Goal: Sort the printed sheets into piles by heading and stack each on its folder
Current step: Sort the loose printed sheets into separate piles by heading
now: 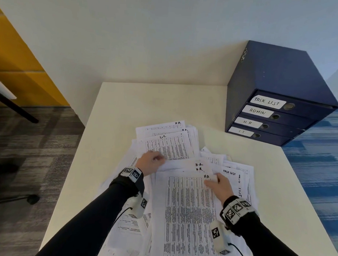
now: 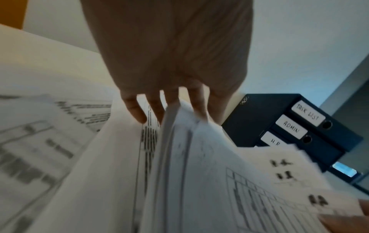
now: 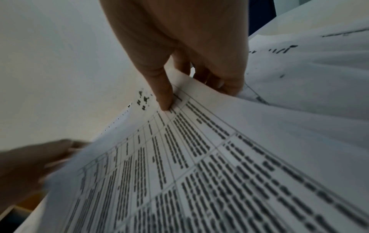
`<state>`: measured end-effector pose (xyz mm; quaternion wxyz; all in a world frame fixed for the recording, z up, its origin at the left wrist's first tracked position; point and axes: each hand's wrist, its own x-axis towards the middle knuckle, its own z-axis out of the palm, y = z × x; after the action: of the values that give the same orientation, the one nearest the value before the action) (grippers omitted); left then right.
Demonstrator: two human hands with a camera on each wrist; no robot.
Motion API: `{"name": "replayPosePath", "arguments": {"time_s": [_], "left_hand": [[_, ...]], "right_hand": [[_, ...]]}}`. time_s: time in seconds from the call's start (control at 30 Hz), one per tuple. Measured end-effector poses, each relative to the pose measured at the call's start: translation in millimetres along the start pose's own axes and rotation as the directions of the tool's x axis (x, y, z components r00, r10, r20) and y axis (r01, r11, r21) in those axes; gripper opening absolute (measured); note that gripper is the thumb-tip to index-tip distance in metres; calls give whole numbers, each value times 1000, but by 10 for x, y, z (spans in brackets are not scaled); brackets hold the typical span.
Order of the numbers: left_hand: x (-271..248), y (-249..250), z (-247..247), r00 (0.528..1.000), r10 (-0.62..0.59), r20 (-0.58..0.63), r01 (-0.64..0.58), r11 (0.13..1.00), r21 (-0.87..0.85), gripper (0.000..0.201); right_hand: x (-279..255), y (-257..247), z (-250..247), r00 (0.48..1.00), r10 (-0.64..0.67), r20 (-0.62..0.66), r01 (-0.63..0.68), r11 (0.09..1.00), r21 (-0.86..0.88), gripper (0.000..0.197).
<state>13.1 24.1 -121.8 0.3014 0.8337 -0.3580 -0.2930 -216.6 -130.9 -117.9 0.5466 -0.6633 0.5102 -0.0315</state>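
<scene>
While the folders point(image 1: 276, 116) sit stacked on their sides at the far right corner of the table point(image 1: 117, 99), labelled TASK LIST, ADMIN, H.R and I.T from the top down, we have the printed sheets point(image 1: 181, 185) spread in a loose, overlapping heap across the middle and near edge, well apart from them. Our left hand point(image 1: 150, 161) has its fingers curled into the left edge of a thick bunch of pages, and the left wrist view shows several sheets lifted together between the fingers. Our right hand point(image 1: 219, 185) pinches the top right corner of the nearest sheet point(image 1: 188, 214), the forefinger pressing on its printed table and the other fingers tucked under the edge. That sheet seems to carry an H.R heading, like the two peeking out just above it, though the writing is too smeared for us to be sure. We judge the sorting barely begun, since no pile lies on any folder and headings such as I.T, H.R and TASK LIST are mixed through the heap. Trouble could come from the left hand taking too many pages at once, because a mixed bunch would carry wrong headings into one pile. Pulling the pinched corner sideways could drag the sheets beneath it, and those hanging over the near edge might slide to the floor. Misreading a half-covered heading would misfile the page.
</scene>
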Motion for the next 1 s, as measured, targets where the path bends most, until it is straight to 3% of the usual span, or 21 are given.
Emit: {"name": "replayPosePath", "arguments": {"time_s": [0.07,0.13,0.27,0.43,0.5,0.6,0.73,0.83,0.9,0.97,1.0], "left_hand": [[226,-5,-78,989,-12,-147,43,977,207,30],[442,15,-179,979,-47,-198,124,908,399,47],[735,32,-303,985,-162,-54,165,825,541,56],[736,13,-363,996,-66,-57,85,882,463,19],[603,-5,-354,1000,-20,-16,24,935,354,17],[291,-17,-310,992,14,122,-42,973,228,14],[-181,16,-96,926,28,376,-128,961,244,16],[-467,56,153,866,20,499,-169,952,255,16],[-583,77,263,840,26,542,-177,957,230,19],[-567,68,257,842,12,539,-152,964,216,23],[-502,43,207,881,4,473,-114,972,205,22]], "right_hand": [[-1,23,-20,1000,-12,-28,12,999,-30,30],[-25,57,-59,999,-20,-44,19,999,-28,40],[6,177,-152,1000,2,-8,-1,995,101,58],[75,311,-374,998,68,-12,-62,958,281,66],[87,309,-516,995,96,-23,-83,936,342,64],[146,260,-786,994,94,-54,-63,905,421,59],[244,58,-1057,999,30,-34,-7,848,530,87],[321,-46,-1138,1000,-2,-15,9,869,494,41],[392,-84,-1141,1000,-2,-16,9,896,444,37],[437,-153,-1117,1000,-17,-2,16,914,405,22],[469,-194,-1085,1000,-5,8,2,920,393,21]]}}
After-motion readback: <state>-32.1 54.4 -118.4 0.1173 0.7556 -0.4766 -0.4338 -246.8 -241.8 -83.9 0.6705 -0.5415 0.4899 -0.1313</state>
